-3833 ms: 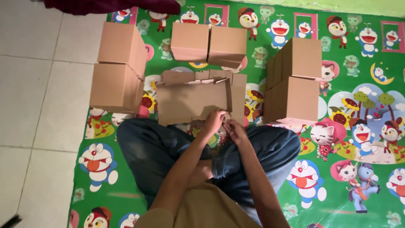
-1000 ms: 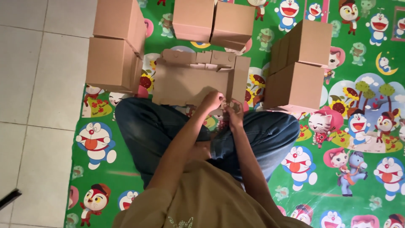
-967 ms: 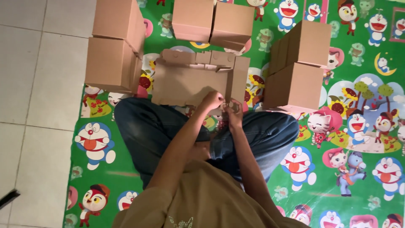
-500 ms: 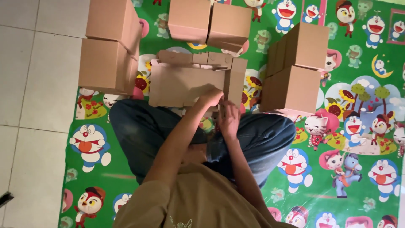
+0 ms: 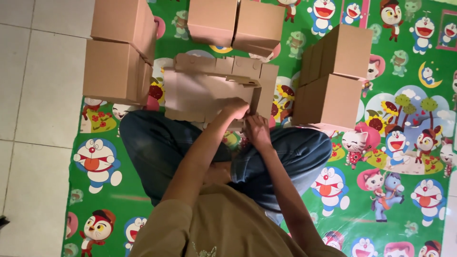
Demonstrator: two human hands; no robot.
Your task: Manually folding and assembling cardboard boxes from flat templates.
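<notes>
The flat cardboard blank (image 5: pixel 209 95) lies just before the knees. The left hand (image 5: pixel 236 107) pinches its near edge in a closed grip; the right hand (image 5: pixel 257 131) presses beside it, its grip unclear. A hard pull could tear the flap.

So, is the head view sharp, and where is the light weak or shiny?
Head view: mostly sharp; hands, left hand and right hand, slightly soft; the mat shows faint glare at lower right; the tiled floor and edges are dim.
</notes>
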